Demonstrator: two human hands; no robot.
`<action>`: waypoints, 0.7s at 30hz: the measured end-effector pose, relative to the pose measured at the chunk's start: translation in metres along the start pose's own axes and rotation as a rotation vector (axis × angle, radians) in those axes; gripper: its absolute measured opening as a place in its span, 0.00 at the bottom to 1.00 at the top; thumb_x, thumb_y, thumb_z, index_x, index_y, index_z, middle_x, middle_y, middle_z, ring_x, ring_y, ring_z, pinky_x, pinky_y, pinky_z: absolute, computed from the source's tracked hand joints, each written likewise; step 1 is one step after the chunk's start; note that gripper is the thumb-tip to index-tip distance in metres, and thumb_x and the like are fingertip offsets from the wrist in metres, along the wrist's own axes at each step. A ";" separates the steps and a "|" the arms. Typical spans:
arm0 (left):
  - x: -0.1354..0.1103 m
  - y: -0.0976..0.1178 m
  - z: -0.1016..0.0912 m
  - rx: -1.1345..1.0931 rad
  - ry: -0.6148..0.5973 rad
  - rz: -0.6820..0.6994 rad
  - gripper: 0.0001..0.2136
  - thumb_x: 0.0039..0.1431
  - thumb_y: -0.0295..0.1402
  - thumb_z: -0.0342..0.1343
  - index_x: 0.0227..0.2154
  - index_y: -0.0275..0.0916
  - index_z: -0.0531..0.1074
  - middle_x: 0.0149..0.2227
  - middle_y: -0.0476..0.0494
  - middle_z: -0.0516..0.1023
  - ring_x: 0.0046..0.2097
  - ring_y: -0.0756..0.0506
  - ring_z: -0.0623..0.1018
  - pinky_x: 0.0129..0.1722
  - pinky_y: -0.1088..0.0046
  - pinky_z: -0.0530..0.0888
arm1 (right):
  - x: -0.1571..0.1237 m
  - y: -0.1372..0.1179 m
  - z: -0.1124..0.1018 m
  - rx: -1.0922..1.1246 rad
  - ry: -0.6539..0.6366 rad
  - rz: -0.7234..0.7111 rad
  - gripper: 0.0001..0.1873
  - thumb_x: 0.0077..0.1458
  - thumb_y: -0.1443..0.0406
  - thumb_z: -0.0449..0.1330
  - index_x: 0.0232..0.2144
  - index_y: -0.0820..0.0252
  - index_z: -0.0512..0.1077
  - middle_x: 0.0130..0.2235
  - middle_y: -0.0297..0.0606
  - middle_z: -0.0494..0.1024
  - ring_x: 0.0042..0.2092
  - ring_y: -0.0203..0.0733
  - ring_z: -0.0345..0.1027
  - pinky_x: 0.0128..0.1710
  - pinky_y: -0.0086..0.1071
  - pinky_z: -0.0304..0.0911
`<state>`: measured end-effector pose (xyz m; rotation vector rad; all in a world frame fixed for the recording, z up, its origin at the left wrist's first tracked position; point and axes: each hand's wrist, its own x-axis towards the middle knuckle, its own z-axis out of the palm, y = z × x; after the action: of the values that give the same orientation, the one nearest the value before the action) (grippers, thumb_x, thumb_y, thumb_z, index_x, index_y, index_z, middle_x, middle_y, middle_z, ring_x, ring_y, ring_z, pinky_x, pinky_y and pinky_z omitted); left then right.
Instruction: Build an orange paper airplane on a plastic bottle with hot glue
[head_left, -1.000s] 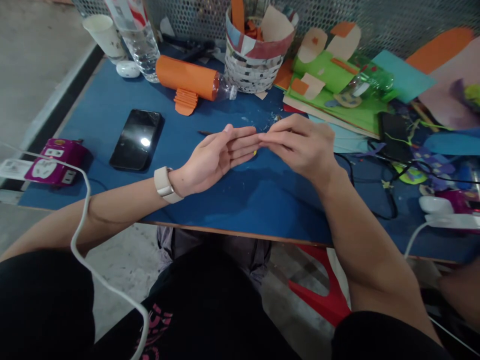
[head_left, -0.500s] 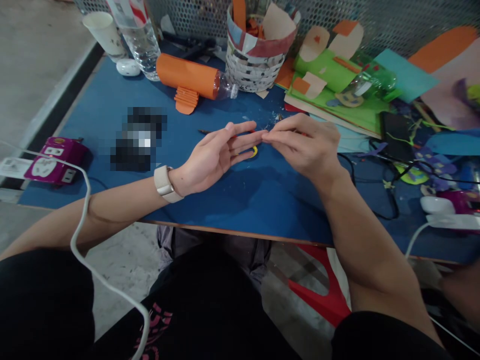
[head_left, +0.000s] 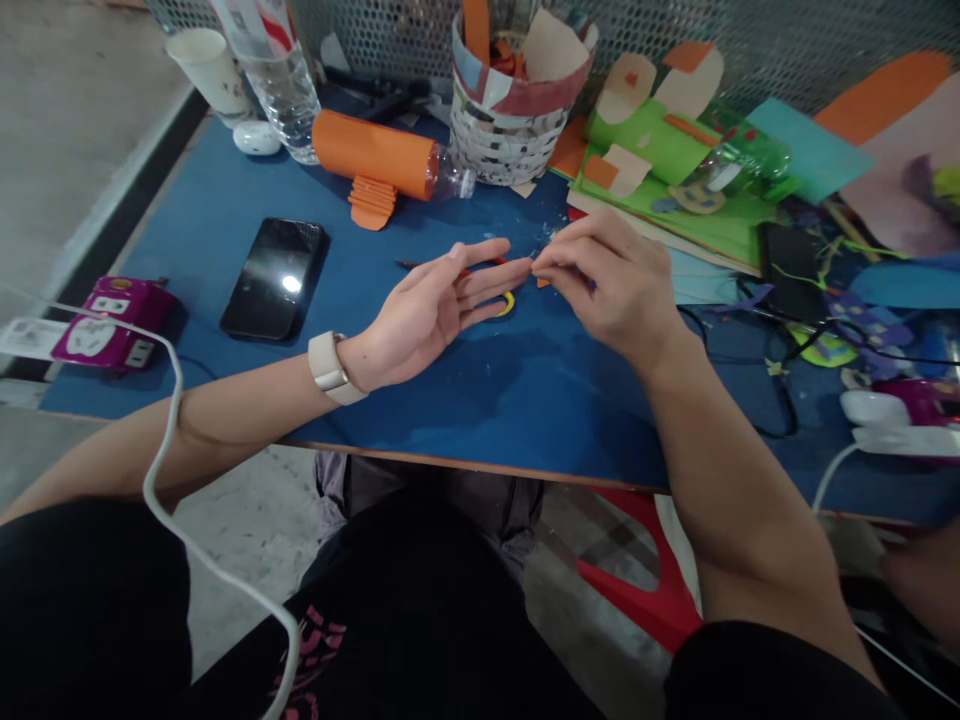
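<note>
My left hand (head_left: 424,315) is held palm up above the blue table (head_left: 465,410), its fingers stretched out and a pale-banded watch (head_left: 330,368) at the wrist. Thumb and fingers of my right hand (head_left: 619,285) are pinched together at the left fingertips. Whatever the pinch holds, if anything, is too small to make out. Partly hidden behind the left fingers lie a yellow curved piece (head_left: 508,303) and something red. A dark pointed tip (head_left: 405,264) sticks out on the other side of that hand. Just below the right fingertips shows a small orange bit (head_left: 541,283).
A phone (head_left: 274,280) lies left, near a purple plug adapter (head_left: 112,322). Along the back stand a paper cup (head_left: 210,70), a water bottle (head_left: 281,100), an orange-wrapped bottle (head_left: 375,155) and a woven paper basket (head_left: 510,125). Green paper craft (head_left: 667,220) and cables crowd the right.
My right hand has shifted slightly, its pinch drawing a little away from the left fingertips. My left hand stays almost still, palm up.
</note>
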<state>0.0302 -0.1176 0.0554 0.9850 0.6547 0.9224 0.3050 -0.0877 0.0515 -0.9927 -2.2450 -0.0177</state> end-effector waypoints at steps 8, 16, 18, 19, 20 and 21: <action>0.001 0.002 -0.002 0.033 0.028 0.031 0.27 0.83 0.61 0.60 0.66 0.46 0.83 0.71 0.39 0.89 0.80 0.30 0.81 0.79 0.50 0.79 | 0.003 0.008 -0.004 0.023 0.111 -0.058 0.11 0.86 0.56 0.62 0.51 0.46 0.84 0.52 0.41 0.88 0.45 0.50 0.83 0.43 0.45 0.79; 0.005 0.003 -0.009 0.052 0.085 0.136 0.25 0.85 0.60 0.56 0.63 0.45 0.84 0.51 0.42 0.94 0.55 0.38 0.93 0.60 0.58 0.87 | 0.005 0.011 -0.010 0.088 0.125 -0.031 0.12 0.85 0.55 0.63 0.49 0.45 0.85 0.51 0.41 0.86 0.42 0.49 0.81 0.43 0.46 0.80; 0.010 0.004 -0.015 0.083 0.096 0.240 0.21 0.86 0.55 0.58 0.59 0.45 0.85 0.42 0.45 0.92 0.46 0.41 0.90 0.54 0.59 0.86 | 0.006 0.011 -0.011 0.110 0.119 -0.029 0.11 0.84 0.54 0.63 0.49 0.45 0.86 0.50 0.41 0.86 0.41 0.48 0.80 0.42 0.46 0.80; 0.013 0.003 -0.018 0.105 0.092 0.306 0.18 0.86 0.53 0.60 0.57 0.46 0.86 0.39 0.46 0.91 0.43 0.42 0.89 0.52 0.59 0.85 | 0.007 0.011 -0.012 0.124 0.121 -0.033 0.11 0.83 0.55 0.64 0.48 0.46 0.86 0.49 0.42 0.86 0.40 0.47 0.80 0.40 0.45 0.80; 0.016 0.003 -0.023 0.139 0.081 0.370 0.16 0.86 0.51 0.62 0.55 0.47 0.87 0.37 0.47 0.90 0.41 0.43 0.88 0.51 0.59 0.84 | 0.007 0.010 -0.012 0.143 0.117 -0.031 0.11 0.83 0.55 0.65 0.47 0.47 0.86 0.48 0.42 0.86 0.38 0.46 0.80 0.38 0.43 0.80; 0.019 0.004 -0.027 0.187 0.076 0.423 0.14 0.84 0.51 0.65 0.54 0.48 0.87 0.35 0.48 0.88 0.39 0.44 0.87 0.50 0.58 0.83 | 0.008 0.008 -0.011 0.170 0.107 -0.018 0.11 0.82 0.55 0.65 0.46 0.48 0.85 0.48 0.42 0.86 0.37 0.44 0.79 0.36 0.42 0.79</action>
<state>0.0159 -0.0892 0.0461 1.2894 0.6143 1.2915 0.3132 -0.0801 0.0629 -0.8596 -2.1189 0.1083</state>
